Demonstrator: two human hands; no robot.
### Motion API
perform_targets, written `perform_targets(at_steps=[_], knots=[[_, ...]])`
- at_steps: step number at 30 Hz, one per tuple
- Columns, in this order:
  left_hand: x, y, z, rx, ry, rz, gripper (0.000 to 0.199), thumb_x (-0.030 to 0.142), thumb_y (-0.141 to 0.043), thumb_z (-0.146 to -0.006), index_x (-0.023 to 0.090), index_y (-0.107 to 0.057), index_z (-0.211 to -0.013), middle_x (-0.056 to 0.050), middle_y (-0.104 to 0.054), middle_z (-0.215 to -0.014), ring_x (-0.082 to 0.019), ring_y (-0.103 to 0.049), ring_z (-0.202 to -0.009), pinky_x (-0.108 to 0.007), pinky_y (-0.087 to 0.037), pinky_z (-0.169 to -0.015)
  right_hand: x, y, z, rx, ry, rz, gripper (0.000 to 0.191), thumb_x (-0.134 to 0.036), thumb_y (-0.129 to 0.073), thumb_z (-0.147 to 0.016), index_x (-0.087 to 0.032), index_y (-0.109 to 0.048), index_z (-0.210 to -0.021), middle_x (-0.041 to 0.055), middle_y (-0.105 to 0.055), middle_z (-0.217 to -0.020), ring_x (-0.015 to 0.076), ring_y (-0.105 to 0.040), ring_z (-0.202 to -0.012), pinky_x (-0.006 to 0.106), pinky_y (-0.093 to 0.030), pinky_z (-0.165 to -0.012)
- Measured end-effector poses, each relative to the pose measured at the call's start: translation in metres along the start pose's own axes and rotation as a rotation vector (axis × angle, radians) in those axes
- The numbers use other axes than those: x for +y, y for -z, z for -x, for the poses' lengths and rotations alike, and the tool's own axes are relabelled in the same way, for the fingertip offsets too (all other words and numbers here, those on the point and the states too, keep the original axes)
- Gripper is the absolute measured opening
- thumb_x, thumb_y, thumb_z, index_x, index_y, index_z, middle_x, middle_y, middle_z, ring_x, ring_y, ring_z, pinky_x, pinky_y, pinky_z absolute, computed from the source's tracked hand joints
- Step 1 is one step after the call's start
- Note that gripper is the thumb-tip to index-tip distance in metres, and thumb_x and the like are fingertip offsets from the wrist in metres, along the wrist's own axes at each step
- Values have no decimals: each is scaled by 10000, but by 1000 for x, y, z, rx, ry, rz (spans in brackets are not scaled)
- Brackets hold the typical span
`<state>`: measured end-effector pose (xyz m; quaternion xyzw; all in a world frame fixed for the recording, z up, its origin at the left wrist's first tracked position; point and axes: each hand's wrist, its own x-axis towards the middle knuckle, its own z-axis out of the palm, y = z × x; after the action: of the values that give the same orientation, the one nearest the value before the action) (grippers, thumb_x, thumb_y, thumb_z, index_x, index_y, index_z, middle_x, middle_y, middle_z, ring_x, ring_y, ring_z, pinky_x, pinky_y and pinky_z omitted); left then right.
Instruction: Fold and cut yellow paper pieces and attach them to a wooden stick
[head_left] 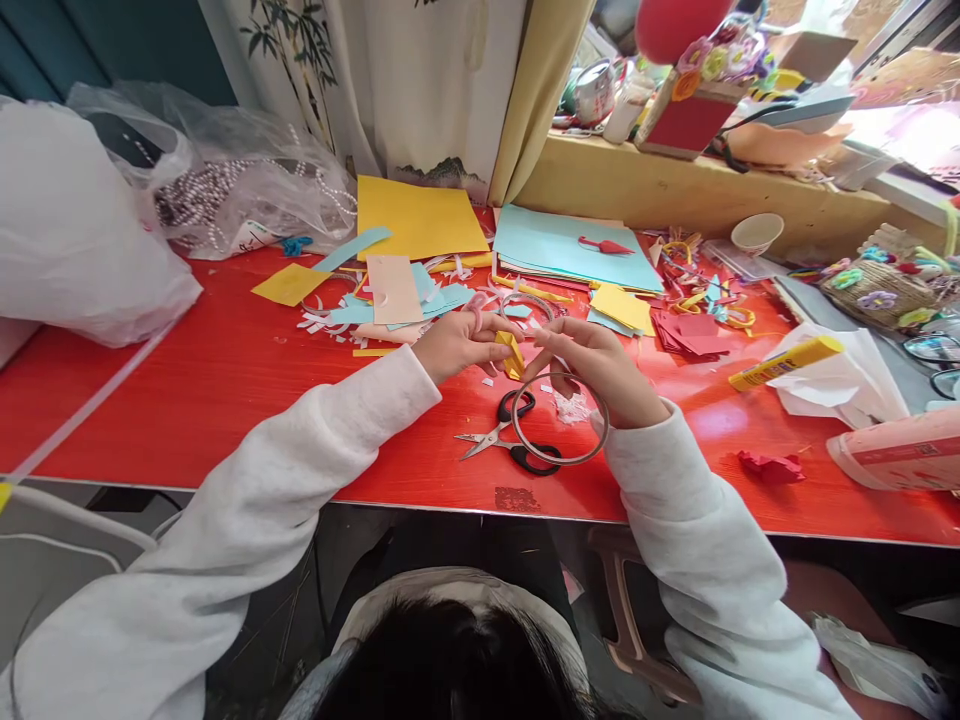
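My left hand (465,345) pinches a small folded piece of yellow paper (511,355) above the red table. Close beside it, my right hand (596,365) has its fingers bent together. A thin ring like a roll of narrow tape (558,461) hangs at those fingers; exactly how it is gripped is partly hidden. Black-handled scissors (491,437) lie spread on the table below, partly behind the ring. Another thin ring (534,297) lies beyond my hands, among paper scraps. A pink loop (477,308) shows at my left fingers.
Yellow sheets (420,218) and light blue sheets (562,240) lie at the back of the red table (247,380). To the right are red paper pieces (690,332), a yellow glue stick (786,362) and a pink container (896,452). Plastic bags (82,220) stand at left.
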<state>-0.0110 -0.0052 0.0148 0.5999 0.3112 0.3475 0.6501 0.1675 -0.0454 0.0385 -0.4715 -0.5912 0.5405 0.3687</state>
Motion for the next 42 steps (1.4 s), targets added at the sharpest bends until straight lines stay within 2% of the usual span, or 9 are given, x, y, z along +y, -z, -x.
perform_targets(at_steps=[3,9,12,16,22,28,33,39,42], knots=[[3,-1,2,19,20,27,178,72,-605,-722,88,-618,-899,5,-669,-651,-76,-631,-539,-193,-538,-581,-1,1,1,-2,-46,94,299,-397,-649,-752,-173,-452,-744,47,-677,-611,25,-401,-328,158,-290,-319],[4,-2,5,36,6,0,356,156,-641,-729,106,-590,-1078,5,-640,-593,-108,-639,-582,-233,-558,-603,-1,2,2,-28,-80,178,379,-435,-704,-681,-168,-448,-764,44,-661,-592,32,-426,-339,164,-293,-312],[4,-4,4,54,-2,36,305,148,-644,-729,90,-595,-1025,4,-630,-572,-108,-634,-557,-223,-550,-575,0,1,2,-57,-72,173,381,-436,-702,-682,-171,-440,-764,39,-668,-611,31,-428,-334,165,-298,-311],[4,-8,4,60,15,201,202,140,-658,-723,79,-606,-908,-18,-660,-669,-108,-654,-623,-211,-548,-593,2,0,2,-71,-21,90,393,-438,-702,-678,-173,-453,-828,27,-679,-655,29,-439,-347,162,-309,-323],[0,-12,7,16,-9,396,206,140,-721,-660,98,-669,-855,-22,-684,-806,-92,-656,-733,-194,-539,-697,-1,-1,1,33,4,9,430,-427,-746,-618,-167,-450,-790,-20,-611,-560,33,-437,-347,159,-263,-308],[-12,-21,6,62,-66,521,158,182,-732,-655,167,-705,-810,23,-666,-752,-43,-606,-656,-146,-499,-611,-1,-5,2,16,32,-33,417,-422,-739,-632,-181,-435,-787,5,-647,-592,37,-444,-355,161,-264,-308],[-14,-27,8,125,-68,378,213,274,-727,-664,159,-707,-842,32,-607,-639,-24,-517,-525,-140,-439,-503,2,-6,1,23,47,22,406,-449,-716,-649,-194,-428,-777,-2,-647,-599,36,-428,-344,172,-266,-303],[-11,-27,9,204,-100,218,251,336,-692,-689,122,-687,-820,0,-622,-657,-61,-536,-509,-165,-425,-401,4,-9,2,41,68,107,408,-454,-709,-659,-193,-435,-811,-18,-618,-596,40,-449,-369,164,-288,-310],[-9,-25,9,232,-91,208,210,305,-669,-710,115,-673,-800,1,-619,-638,-70,-545,-497,-185,-464,-415,3,-9,3,24,73,120,367,-469,-657,-715,-194,-445,-835,-11,-600,-626,61,-513,-442,162,-323,-331]])
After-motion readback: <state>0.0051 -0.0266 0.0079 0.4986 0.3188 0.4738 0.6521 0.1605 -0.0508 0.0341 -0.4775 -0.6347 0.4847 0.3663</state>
